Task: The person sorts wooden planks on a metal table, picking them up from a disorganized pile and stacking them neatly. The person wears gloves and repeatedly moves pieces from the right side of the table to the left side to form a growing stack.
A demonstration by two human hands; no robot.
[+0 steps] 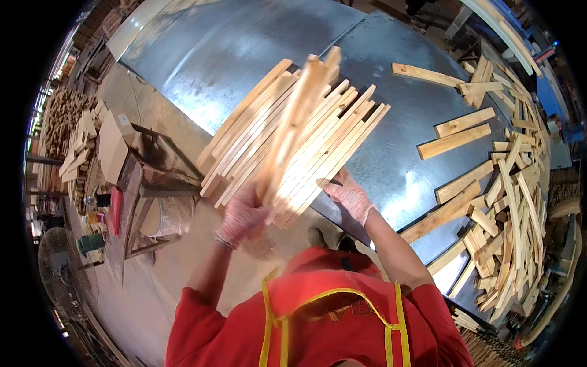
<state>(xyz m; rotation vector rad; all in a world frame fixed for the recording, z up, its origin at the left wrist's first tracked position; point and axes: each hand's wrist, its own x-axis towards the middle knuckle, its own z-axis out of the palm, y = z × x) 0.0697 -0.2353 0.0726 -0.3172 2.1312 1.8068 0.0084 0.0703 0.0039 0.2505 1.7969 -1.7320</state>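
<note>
Long pale wooden strips [342,137] lie side by side on the metal table, their near ends jutting over its edge. My left hand [246,214], in a pinkish-white glove, is closed around the near end of one or two wooden strips [295,119], tilted up above the row and blurred by motion. My right hand [350,196], gloved alike, rests at the right side of the row, thumb and fingers against the outermost strip near its close end. Whether it grips that strip or only presses on it is hard to make out.
A heap of loose wooden pieces [510,226] covers the right side of the metal table [391,55]. Several single pieces [455,140] lie between heap and row. To the left stand a wooden stand [137,177], a fan [58,263] and stacked wood [67,119].
</note>
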